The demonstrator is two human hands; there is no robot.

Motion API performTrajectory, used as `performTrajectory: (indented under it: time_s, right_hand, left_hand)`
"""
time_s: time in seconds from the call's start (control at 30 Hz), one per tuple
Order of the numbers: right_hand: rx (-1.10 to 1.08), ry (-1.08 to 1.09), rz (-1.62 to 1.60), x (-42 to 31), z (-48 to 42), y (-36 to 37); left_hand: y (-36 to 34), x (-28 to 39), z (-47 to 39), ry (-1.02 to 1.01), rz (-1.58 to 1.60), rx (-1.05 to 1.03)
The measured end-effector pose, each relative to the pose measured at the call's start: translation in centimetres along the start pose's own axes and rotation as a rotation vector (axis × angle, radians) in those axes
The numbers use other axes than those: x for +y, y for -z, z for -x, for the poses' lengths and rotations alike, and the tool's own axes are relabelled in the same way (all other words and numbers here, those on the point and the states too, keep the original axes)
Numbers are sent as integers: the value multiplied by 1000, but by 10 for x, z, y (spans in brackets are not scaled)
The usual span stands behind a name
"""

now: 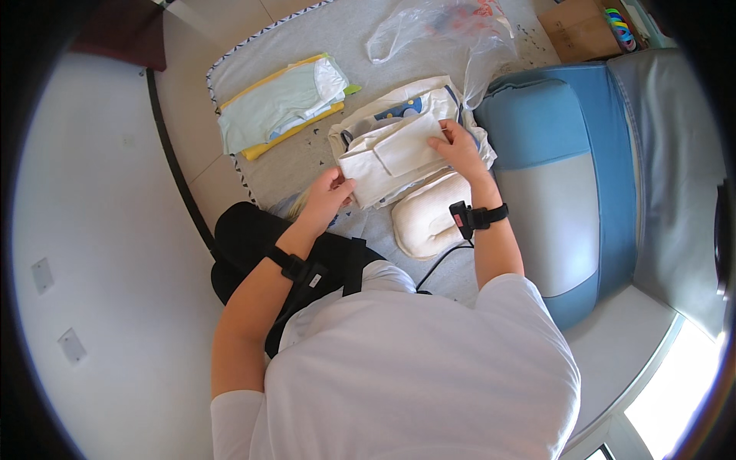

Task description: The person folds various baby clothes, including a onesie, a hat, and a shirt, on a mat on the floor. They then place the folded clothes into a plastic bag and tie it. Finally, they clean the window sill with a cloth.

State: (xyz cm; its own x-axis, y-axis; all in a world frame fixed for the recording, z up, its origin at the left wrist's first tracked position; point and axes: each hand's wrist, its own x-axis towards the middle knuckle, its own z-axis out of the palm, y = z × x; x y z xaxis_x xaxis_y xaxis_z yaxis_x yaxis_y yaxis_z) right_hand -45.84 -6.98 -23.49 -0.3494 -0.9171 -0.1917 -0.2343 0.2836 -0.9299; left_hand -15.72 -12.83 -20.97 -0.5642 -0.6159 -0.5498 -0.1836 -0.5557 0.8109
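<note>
A folded cream-white cloth (pixel 397 152) is stretched between my hands, a narrower flap lying across its front. My left hand (pixel 325 198) pinches it by the lower left corner. At its right end my right hand (pixel 460 150) grips the edge between thumb and fingers. Under and behind it is a pile of cream fabric (pixel 425 89) with a navy patterned piece (pixel 402 109). Just below, partly behind my right forearm, rests a small cream baby pillow (pixel 428 221) with a dent in its middle.
A stack of folded clothes (pixel 276 109), pale green and yellow, lies left on the grey mat (pixel 276 172). Beyond the pile is a clear plastic bag (pixel 437 29). A blue and grey sofa (pixel 546 172) borders the right, with a cardboard box (pixel 575 29) behind. A white wall (pixel 115 201) stands left.
</note>
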Motion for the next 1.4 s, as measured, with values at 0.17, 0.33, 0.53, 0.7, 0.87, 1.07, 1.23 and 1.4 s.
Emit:
performTrajectory:
  time_s: [0.17,0.33,0.53,0.7,0.87,1.07,1.23,1.4]
  right_hand:
    - [186,120,375,-3,-11,25]
    - [103,352,671,-14,-1,-21]
    - [32,165,872,-5,22,-84]
    - [-2,146,906,-5,18,-85]
    - [-45,101,823,-12,21,-93]
    - [-9,175,761,-20,43,-173]
    - [-27,324,241,-1,48,-136]
    - [413,133,621,35,95,-14]
  left_hand:
    - [-16,-4,-21,-45,-69,69]
    - [-1,-52,-41,39,-109,447]
    - [17,-43,-44,315,175,32]
    - [-26,-54,-52,286,309,83]
    - [-20,-61,-53,145,229,65]
    - [56,-78,-13,183,197,136]
    - [46,-48,0,146,307,164]
    - [57,-56,3,228,367,132]
